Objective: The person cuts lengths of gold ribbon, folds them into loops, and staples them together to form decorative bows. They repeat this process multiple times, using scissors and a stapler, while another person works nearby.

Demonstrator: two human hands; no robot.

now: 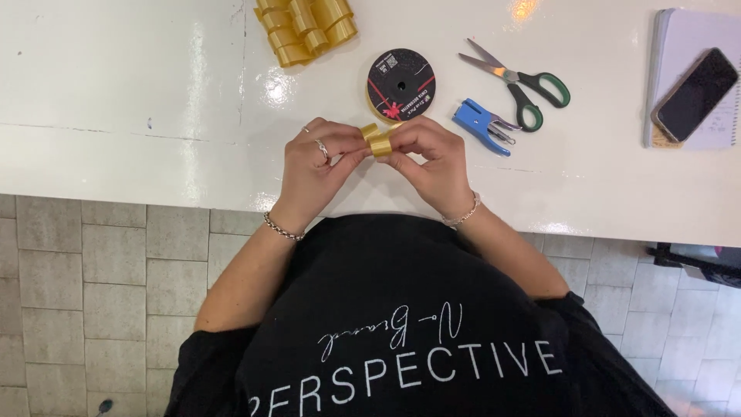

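My left hand (312,166) and right hand (432,158) meeting above the white worktop (116,116), fingers of both pinched on a small gold ribbon loop (376,140), black ribbon spool (400,83) just beyond, blue stapler (480,123) and scissors (521,81) to the right

head cam | overhead, facing straight down | close above white table (116,93)

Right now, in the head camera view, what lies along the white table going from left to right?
Gold ribbon bow → black ribbon spool → blue stapler → green-handled scissors → phone on a notebook.
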